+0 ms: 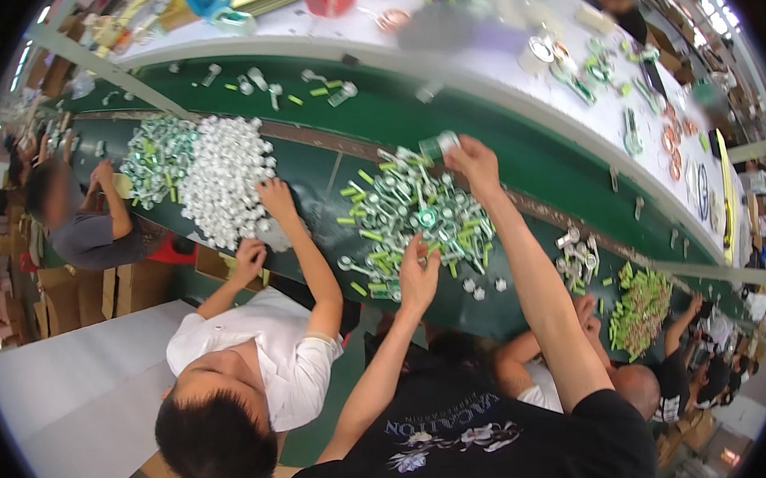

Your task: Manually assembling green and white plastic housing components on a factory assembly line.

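While a clear piece (436, 146) is pinched by the right hand (475, 163) at the far edge of the parts pile (453, 230) on the desk (309, 166), the grip of the left hand (419, 278) cannot be told.

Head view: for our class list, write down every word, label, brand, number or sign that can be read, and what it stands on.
Black T-shirt: two lines of pale lettering beside a flower print; wording not copied out here.
Dark shirt, far right: white marks, too small to read.
Pale piece in the right hand: blurred, no lettering readable.
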The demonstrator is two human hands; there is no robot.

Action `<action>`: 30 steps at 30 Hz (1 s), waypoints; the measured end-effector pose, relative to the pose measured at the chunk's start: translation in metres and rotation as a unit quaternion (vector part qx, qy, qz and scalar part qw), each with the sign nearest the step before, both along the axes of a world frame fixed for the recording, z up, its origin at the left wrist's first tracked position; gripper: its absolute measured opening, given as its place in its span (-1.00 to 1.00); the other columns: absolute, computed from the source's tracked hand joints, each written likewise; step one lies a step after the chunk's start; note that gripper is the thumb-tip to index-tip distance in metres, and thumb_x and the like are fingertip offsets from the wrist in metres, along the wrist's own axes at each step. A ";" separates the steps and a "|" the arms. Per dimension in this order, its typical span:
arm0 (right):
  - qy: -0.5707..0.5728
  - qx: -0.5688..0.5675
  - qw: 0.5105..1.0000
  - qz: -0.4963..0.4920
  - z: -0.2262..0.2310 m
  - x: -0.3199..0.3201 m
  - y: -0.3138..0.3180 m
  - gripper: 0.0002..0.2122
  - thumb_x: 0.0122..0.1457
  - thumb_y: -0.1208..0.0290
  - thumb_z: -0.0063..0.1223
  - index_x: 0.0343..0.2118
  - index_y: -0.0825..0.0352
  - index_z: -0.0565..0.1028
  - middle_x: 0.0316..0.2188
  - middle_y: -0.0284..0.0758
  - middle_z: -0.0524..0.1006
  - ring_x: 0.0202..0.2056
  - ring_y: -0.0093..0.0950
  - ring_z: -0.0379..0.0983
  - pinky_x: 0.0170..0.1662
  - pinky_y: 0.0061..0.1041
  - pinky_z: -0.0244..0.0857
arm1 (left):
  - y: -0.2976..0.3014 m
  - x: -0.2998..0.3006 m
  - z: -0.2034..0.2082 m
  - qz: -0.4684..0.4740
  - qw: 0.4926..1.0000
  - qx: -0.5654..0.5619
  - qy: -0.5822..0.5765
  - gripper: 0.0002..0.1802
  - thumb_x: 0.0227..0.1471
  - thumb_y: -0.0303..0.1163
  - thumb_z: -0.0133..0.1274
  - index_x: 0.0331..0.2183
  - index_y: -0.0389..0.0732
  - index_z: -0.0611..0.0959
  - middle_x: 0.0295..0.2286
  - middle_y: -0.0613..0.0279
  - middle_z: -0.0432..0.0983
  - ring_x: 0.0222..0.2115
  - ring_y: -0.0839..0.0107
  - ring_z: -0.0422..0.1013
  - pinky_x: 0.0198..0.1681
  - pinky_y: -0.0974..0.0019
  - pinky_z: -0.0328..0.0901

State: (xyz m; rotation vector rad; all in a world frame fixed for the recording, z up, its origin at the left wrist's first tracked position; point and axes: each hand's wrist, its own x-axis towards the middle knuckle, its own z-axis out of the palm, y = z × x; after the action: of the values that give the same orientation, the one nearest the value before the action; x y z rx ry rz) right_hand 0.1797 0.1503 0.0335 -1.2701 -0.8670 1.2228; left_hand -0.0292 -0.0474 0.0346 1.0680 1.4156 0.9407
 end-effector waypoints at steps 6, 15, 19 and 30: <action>-0.112 -0.023 0.991 -0.076 -0.007 0.005 -0.050 -0.65 0.33 0.35 0.38 0.03 0.51 0.66 -0.15 -0.19 0.76 -0.19 -0.44 0.72 -0.14 -0.49 0.56 | -0.033 -0.016 -0.034 -0.043 0.996 -0.030 0.069 -0.64 0.36 -0.35 0.21 0.08 -0.36 0.72 -0.17 0.06 0.77 -0.19 0.31 0.69 -0.04 0.24 0.53; -0.497 -0.190 0.845 -0.049 -0.083 0.084 -0.307 -0.72 0.15 0.43 0.43 -0.06 0.28 0.68 -0.16 -0.21 0.64 -0.23 -0.17 0.69 -0.11 -0.17 0.57 | -0.039 0.030 -0.050 -0.163 0.976 0.001 0.146 -0.80 0.25 -0.41 0.27 -0.11 -0.26 0.81 -0.32 0.04 0.78 -0.34 0.26 0.70 -0.22 0.21 0.53; -0.525 -0.225 0.821 -0.011 -0.101 0.067 -0.338 -0.62 0.11 0.45 0.49 0.00 0.24 0.64 -0.07 -0.23 0.56 -0.33 -0.26 0.64 -0.13 -0.20 0.57 | -0.024 0.065 -0.061 -0.254 0.926 0.119 0.252 -0.76 0.19 -0.42 0.28 -0.09 -0.21 0.78 -0.31 0.01 0.73 -0.33 0.06 0.69 -0.24 0.05 0.54; -0.472 -0.180 0.860 -0.070 -0.123 0.065 -0.341 -0.70 0.10 0.58 0.40 -0.08 0.27 0.65 -0.13 -0.19 0.55 -0.36 -0.23 0.65 -0.19 -0.20 0.56 | 0.052 0.158 -0.086 -0.474 0.694 0.178 0.511 -0.72 0.20 -0.28 0.28 -0.09 -0.19 0.72 -0.35 0.03 0.77 -0.28 0.12 0.74 -0.26 0.08 0.59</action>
State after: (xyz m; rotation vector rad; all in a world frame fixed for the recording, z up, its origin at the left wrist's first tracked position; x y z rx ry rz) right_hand 0.2451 -0.1906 -0.0895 -2.2742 -1.2207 0.5993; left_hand 0.1292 0.0046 -0.0510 2.5230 1.1454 -0.2946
